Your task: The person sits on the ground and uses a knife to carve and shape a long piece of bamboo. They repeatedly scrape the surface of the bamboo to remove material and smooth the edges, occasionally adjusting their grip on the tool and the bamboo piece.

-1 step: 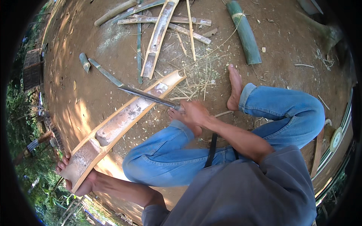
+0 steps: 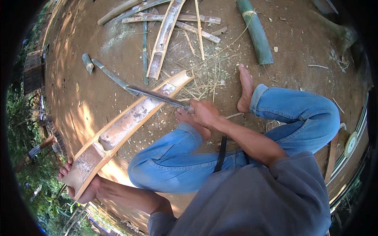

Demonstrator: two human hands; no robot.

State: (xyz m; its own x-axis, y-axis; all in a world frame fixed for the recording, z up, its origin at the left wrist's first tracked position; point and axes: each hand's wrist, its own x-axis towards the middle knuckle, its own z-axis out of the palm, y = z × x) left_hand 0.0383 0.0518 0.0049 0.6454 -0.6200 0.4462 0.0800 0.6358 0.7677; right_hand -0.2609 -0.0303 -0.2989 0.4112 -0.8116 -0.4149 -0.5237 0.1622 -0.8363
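Since the earlier frame: right hand (image 2: 204, 113) and knife (image 2: 161, 97) nudged toward 1 o'clock; blade blurred. Right fist closed around the handle, blade out toward 10 o'clock, crossing over the split bamboo (image 2: 123, 128); can't tell if touching. Left hand (image 2: 91, 190) clamped around the bamboo's 8 o'clock end; piece runs from that grip toward 1–2 o'clock, hollow side up, passing on the right hand's 10 o'clock side.

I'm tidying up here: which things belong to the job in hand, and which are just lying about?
In use:
split bamboo, in the left hand
long blade, in the right hand

Apparently just lying about:
thick green bamboo section
short bamboo piece
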